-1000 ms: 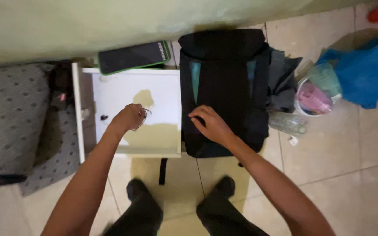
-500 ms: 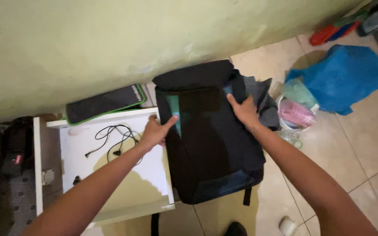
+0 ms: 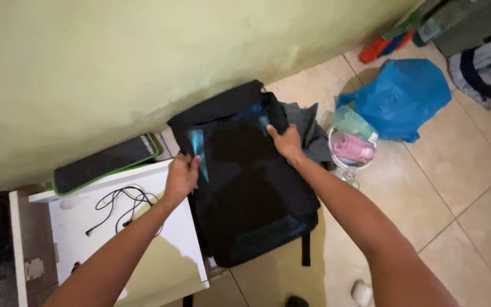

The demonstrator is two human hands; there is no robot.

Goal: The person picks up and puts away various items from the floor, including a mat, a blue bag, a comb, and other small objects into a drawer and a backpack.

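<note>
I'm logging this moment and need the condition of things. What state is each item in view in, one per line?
Backpack: lying flat on the floor, gripped at its top corners.
Left hand: closed on the backpack's left edge.
Right hand: closed on its right upper corner.
Earphones: loose, tangled on the white board.
Blue bag: crumpled on the floor.
Grey cloth: bunched beside the backpack.

Tiled floor [image 3: 473,187] under black backpack [image 3: 245,187], blue bag [image 3: 399,99], white board [image 3: 166,250] with earphones [image 3: 123,204]
</note>
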